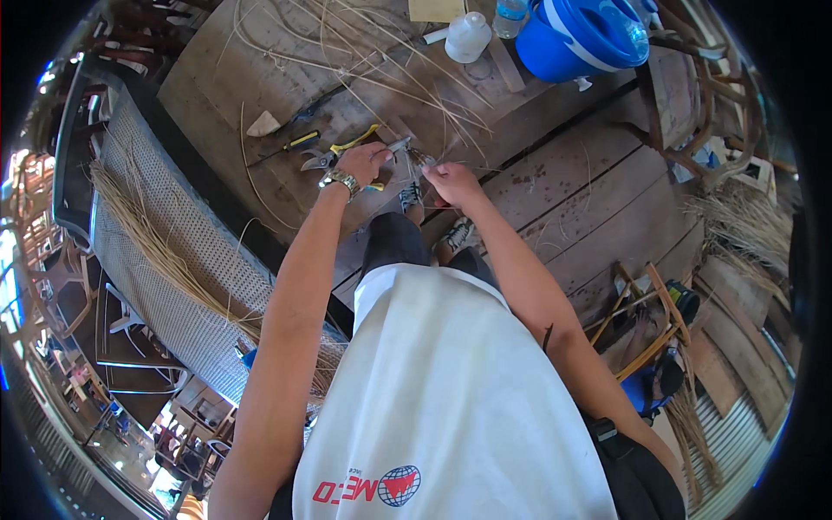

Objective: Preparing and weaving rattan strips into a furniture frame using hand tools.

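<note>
Over the wooden platform, my two hands are close together above my shoes. My left hand [360, 165], with a metal watch at its wrist, is closed in a pinch; a pale, shiny piece [399, 145] sticks out past its fingertips, too small to name. My right hand [455, 184] is closed around a small metal-headed hand tool [420, 158], with a bit of red below the fingers. Just beside my left hand lie yellow-handled shears [322, 161], partly covered by it. A yellow-and-black screwdriver [302, 141] rests further left.
Loose cane strands [364, 65] spread across the far part of the platform. A blue cooler bucket [581, 39] and a white bottle [468, 37] stand at the far right. On the left is a woven cane panel in a dark frame [165, 208], with a cane bundle on it.
</note>
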Tool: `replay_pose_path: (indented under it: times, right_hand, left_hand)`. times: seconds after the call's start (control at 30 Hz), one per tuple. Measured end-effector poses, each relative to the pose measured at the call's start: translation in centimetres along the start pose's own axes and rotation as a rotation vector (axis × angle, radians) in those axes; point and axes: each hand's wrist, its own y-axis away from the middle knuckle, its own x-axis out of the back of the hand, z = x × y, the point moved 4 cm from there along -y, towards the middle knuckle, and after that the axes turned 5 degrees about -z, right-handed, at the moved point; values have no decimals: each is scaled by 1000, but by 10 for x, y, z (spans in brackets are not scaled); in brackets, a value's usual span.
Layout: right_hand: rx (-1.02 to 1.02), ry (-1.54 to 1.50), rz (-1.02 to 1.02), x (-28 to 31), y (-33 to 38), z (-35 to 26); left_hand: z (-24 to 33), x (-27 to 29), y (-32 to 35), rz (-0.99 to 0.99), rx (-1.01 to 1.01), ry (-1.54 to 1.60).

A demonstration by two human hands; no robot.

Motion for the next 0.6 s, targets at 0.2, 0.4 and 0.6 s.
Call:
replay_pose_path:
  times: [0.2, 0.4, 0.6]
  right_hand:
    - [72, 515, 505, -5, 30, -36]
    - [69, -276, 308, -16, 5, -7]
    - [188, 253, 421, -7, -7, 2]
  left_hand:
    - [-6, 1, 2, -12, 29, -8]
    - [-8, 0, -1, -19, 45, 6]
    - [3, 4, -1, -23, 21, -1]
